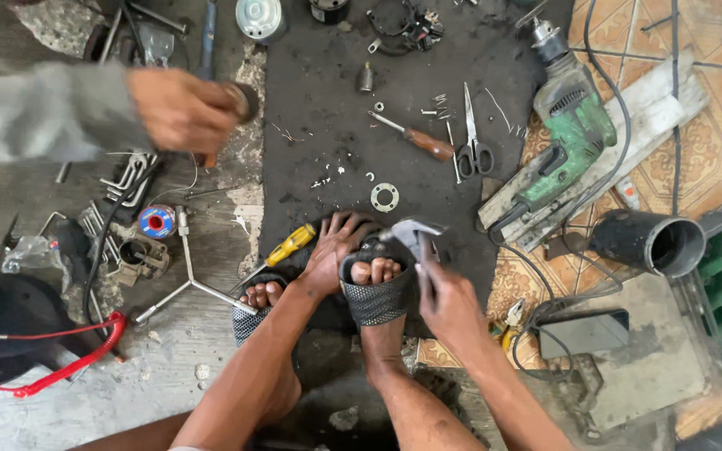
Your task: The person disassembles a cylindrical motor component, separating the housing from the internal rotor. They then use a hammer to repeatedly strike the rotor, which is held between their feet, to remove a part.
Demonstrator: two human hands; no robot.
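Hammer (415,234): your right hand (449,305) fingers wrap its handle.
Left hand (336,250): fingers spread, seemingly pressing a dark part (373,248).
Room: mat (327,150) open ahead.

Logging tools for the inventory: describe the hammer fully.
The hammer has a bare grey metal claw head, slightly motion-blurred, and a dark handle running down into the right hand, which grips it. The head sits above the toes of the sandalled foot, near the left hand on the black mat.
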